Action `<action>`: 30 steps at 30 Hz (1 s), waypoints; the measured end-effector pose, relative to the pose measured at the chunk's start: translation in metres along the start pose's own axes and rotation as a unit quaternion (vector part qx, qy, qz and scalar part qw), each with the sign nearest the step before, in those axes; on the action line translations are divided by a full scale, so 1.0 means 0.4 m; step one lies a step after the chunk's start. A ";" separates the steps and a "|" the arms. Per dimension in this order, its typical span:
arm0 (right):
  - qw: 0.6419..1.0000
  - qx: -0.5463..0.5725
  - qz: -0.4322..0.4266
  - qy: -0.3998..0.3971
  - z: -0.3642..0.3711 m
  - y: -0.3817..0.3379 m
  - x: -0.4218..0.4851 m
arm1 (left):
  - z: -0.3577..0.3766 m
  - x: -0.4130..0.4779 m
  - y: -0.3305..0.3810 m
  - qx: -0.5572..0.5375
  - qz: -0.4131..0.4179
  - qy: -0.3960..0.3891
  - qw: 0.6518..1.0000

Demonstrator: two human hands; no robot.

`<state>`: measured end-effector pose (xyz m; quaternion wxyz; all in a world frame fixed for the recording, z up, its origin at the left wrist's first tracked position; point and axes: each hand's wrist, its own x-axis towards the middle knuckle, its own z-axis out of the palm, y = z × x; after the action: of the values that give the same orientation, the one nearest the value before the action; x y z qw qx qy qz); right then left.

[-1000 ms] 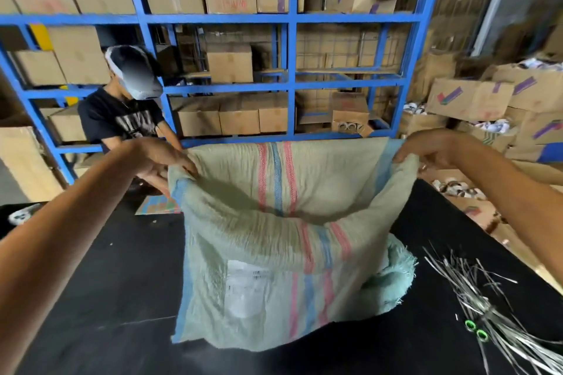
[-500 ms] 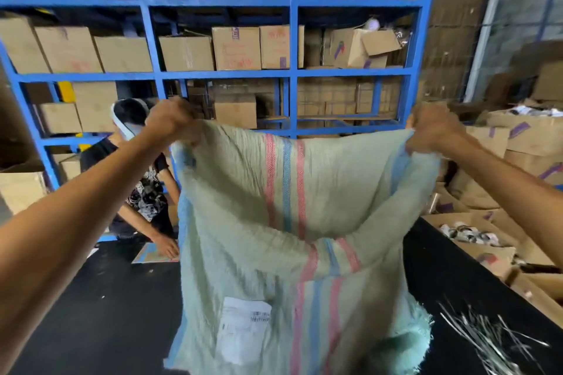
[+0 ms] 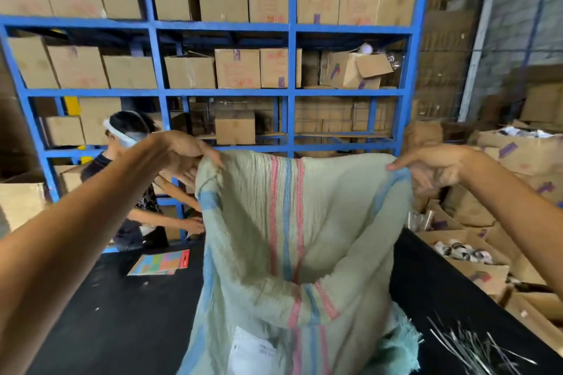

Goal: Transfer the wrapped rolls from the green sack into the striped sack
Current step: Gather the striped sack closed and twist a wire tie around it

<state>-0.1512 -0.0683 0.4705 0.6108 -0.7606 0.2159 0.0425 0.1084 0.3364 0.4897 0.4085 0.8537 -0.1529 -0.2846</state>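
Closest to the camera there's a bundle of thin silvery strips (image 3: 475, 350) lying loose on the black table (image 3: 122, 313) at bottom right, and right next to it a frayed green sack (image 3: 399, 350) edge peeking out from behind the striped sack (image 3: 304, 222). The striped sack is held up off the table by its top corners, mouth sagging open toward the camera, with pink and blue stripes running down the middle and a white label (image 3: 253, 350) near the bottom. Can't see any wrapped rolls inside it from here. The left hand (image 3: 185, 158) pinches the top left corner, thumb over the cloth and the other fingers loosely spread behind it. The right hand (image 3: 432, 167) grips the top right corner, thumb on top, fingers curled under the hem. A colourful card pack (image 3: 160, 262) sits on the table further back on the left. Past that another person (image 3: 134, 192) with a white headband leans over. Behind everything is a blue rack (image 3: 289, 91) stuffed with cardboard boxes (image 3: 237, 68), plus open cartons (image 3: 487, 253) piled on the right.
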 end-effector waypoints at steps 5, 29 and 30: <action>0.994 -0.093 -0.033 0.049 0.030 -0.090 -0.041 | 0.036 -0.071 0.116 -0.009 0.065 0.047 0.997; 0.959 -0.032 0.004 0.281 -0.073 -0.031 0.004 | 0.000 -0.038 0.027 0.009 -0.051 0.203 0.978; 0.972 -0.015 0.003 0.236 -0.061 -0.056 -0.019 | -0.010 -0.043 0.035 -0.015 -0.040 0.186 0.982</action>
<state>-0.1546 -0.0858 0.4996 0.5310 -0.7577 0.3554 -0.1327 0.0967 0.3386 0.5090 0.4311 0.8908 -0.0354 -0.1393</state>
